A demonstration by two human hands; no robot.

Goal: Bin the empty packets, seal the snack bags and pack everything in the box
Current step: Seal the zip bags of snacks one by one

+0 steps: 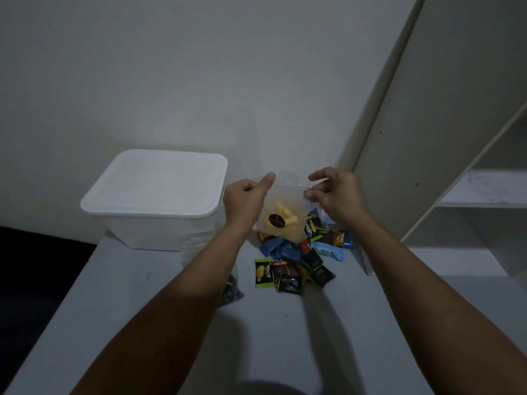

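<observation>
From the head view we hold a clear snack bag (281, 215) of pale yellow pieces up over the counter (148, 297), both hands at its top edge. Our left hand (246, 199) pinches the left end of the mouth between thumb and curled fingers; our right hand (332, 195) pinches the right end with thumb and fingertips, its other fingers arched above. We judge this to be the sealing step — whether the strip is pressed shut along its length we cannot tell.

Below the bag lies a loose heap of small packets (296, 260), blue, green and dark, none yet sorted or packed. A dark bag (232, 290) shows partly beside our left forearm. The white box (155, 201) stands to the left, well apart from the heap, its lid on — so nothing appears packed from here. No bin is in view. Most of the task looks still ahead.
</observation>
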